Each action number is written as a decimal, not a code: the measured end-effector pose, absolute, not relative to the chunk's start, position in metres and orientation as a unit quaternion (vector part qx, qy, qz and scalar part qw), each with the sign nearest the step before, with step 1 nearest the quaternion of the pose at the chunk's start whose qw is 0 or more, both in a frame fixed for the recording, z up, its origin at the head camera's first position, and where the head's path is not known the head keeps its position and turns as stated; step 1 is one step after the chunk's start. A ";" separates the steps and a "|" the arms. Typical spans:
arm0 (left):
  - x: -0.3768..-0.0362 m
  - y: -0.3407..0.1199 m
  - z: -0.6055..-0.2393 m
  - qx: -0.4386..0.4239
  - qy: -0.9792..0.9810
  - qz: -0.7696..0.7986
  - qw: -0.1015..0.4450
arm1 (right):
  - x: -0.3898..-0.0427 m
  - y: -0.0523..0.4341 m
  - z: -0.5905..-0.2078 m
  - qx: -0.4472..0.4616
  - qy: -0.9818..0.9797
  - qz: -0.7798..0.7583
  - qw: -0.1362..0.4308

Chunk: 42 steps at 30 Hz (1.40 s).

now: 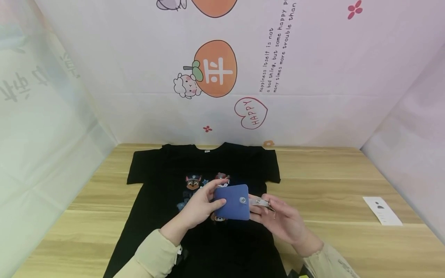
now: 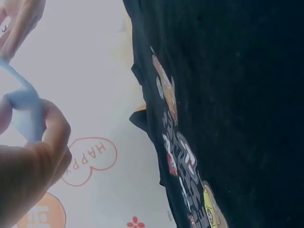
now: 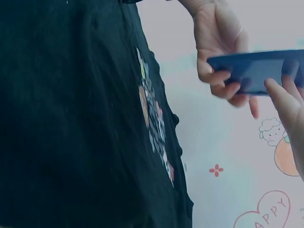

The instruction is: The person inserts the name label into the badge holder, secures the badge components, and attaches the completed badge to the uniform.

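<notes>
A black T-shirt (image 1: 163, 181) with a cartoon print lies flat on the wooden table (image 1: 330, 181). Above its middle both hands hold a blue card holder (image 1: 232, 201) with a metal snap and a clear strap. My left hand (image 1: 201, 206) grips the holder's left edge between thumb and fingers. My right hand (image 1: 274, 216) pinches the strap end at the holder's right side. In the left wrist view my fingers (image 2: 45, 137) curl round the pale blue edge (image 2: 26, 114). The right wrist view shows the holder (image 3: 259, 71) edge-on, with the shirt (image 3: 71, 118) below.
A white paper slip (image 1: 382, 210) lies on the table at the right. A printed white backdrop (image 1: 222, 77) closes the table at the back, with translucent sheets on both sides. Bare wood shows to the left and right of the shirt.
</notes>
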<state>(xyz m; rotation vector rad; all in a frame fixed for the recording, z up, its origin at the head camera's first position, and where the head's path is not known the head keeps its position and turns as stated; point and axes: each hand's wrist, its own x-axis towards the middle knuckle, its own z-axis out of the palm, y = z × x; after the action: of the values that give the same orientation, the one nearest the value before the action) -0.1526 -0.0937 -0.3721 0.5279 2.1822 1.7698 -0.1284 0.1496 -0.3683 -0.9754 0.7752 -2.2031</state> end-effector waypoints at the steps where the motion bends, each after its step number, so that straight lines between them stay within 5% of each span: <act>1: -0.153 -0.094 -0.372 0.179 0.751 0.619 0.142 | -0.129 0.151 -0.368 -0.371 0.297 -0.828 0.299; 14: -0.154 -0.098 -0.371 0.153 0.690 0.694 0.137 | -0.133 0.166 -0.366 -0.369 0.410 -0.805 0.218; 42: -0.149 -0.113 -0.372 0.138 0.689 0.699 0.136 | -0.134 0.172 -0.374 -0.273 0.516 -0.789 0.192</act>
<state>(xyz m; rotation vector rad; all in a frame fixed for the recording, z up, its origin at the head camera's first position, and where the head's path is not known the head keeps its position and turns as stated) -0.1494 -0.1134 -0.3724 0.3989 1.9954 2.0230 -0.1339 0.1717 -0.3742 -0.7672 1.4493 -2.2140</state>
